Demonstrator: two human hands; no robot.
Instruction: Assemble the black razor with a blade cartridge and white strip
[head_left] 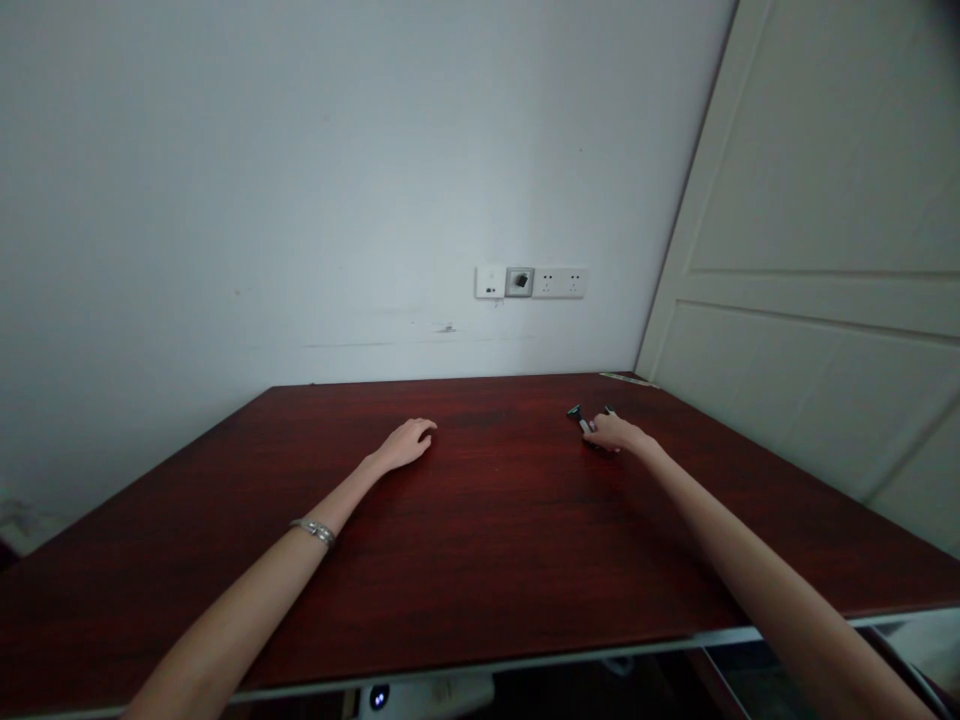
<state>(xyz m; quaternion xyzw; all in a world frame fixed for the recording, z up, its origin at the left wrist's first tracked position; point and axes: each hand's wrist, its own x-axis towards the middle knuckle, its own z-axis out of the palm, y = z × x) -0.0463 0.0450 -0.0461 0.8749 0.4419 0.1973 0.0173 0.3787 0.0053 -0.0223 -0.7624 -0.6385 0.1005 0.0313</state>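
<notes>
My left hand [406,443] lies on the dark red wooden table [480,560], palm down, with its fingers loosely stretched out and nothing in it. A silver bracelet [314,530] circles that wrist. Farther right, my right hand [611,433] has its fingers closed on what looks like a razor [584,426], with a pale handle and a dark head pointing up and to the left. A small dark tip [609,409] shows just behind the right hand; whether it belongs to a second object I cannot tell. The fingers hide part of the handle.
A white wall with a row of sockets [559,283] stands behind the table. On the right, a pale panelled door [817,290] borders it. A thin light strip [628,379] lies at the far right corner. Below the front edge is a white object [427,694].
</notes>
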